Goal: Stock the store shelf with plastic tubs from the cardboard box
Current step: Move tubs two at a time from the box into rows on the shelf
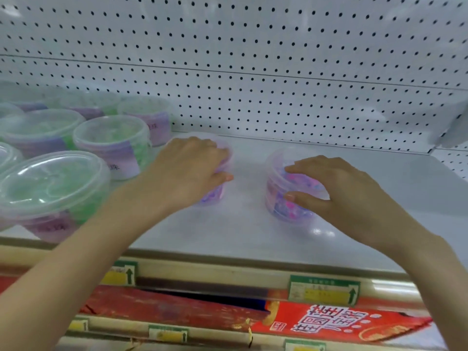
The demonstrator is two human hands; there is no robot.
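Observation:
Two clear plastic tubs with pink and purple contents stand on the white shelf (253, 231). My left hand (187, 168) lies over the top of the left tub (215, 196), fingers wrapped round its far rim and thumb on its side. My right hand (336, 191) grips the right tub (281, 198) from the right, fingers on the lid and thumb on its wall. Both tubs rest upright on the shelf, about a hand's width apart. The cardboard box is out of view.
Several tubs with green contents and purple labels (111, 145) fill the shelf's left part, the nearest one (50, 183) at the front edge. A white pegboard (253, 72) backs the shelf. Price tags (324, 290) line the front rail; red packaging (329, 323) lies below.

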